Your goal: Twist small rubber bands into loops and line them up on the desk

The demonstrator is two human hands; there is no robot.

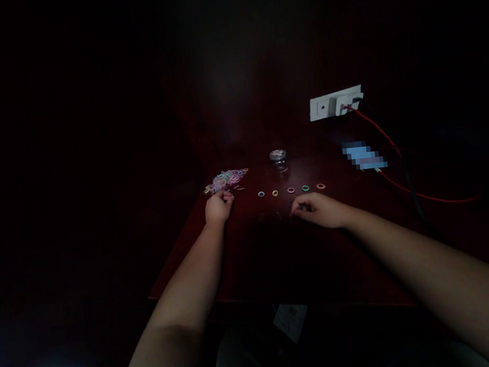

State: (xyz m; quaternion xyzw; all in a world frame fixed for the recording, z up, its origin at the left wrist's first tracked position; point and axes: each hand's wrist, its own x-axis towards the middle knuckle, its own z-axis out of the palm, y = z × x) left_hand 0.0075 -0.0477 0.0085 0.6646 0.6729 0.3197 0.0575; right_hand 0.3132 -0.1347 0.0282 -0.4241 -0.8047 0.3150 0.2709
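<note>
The left hand (218, 207) is resting at the near edge of a pile of small coloured bands (227, 179), its fingers curling in; whether it is holding one, I cannot tell. The right hand (318, 210) is hovering low on the near side of a row of five bands (291, 193), thumb and fingertips nearly meeting, a grip seemingly suiting such thin things; its contents are too dark to tell. Even gaps are keeping the row's colours distinct. Two faint loops (279, 216) are lying nearer, left of the right hand. A jar (279, 161) is standing beyond, leaving the near table (234, 259) free for handling.
</note>
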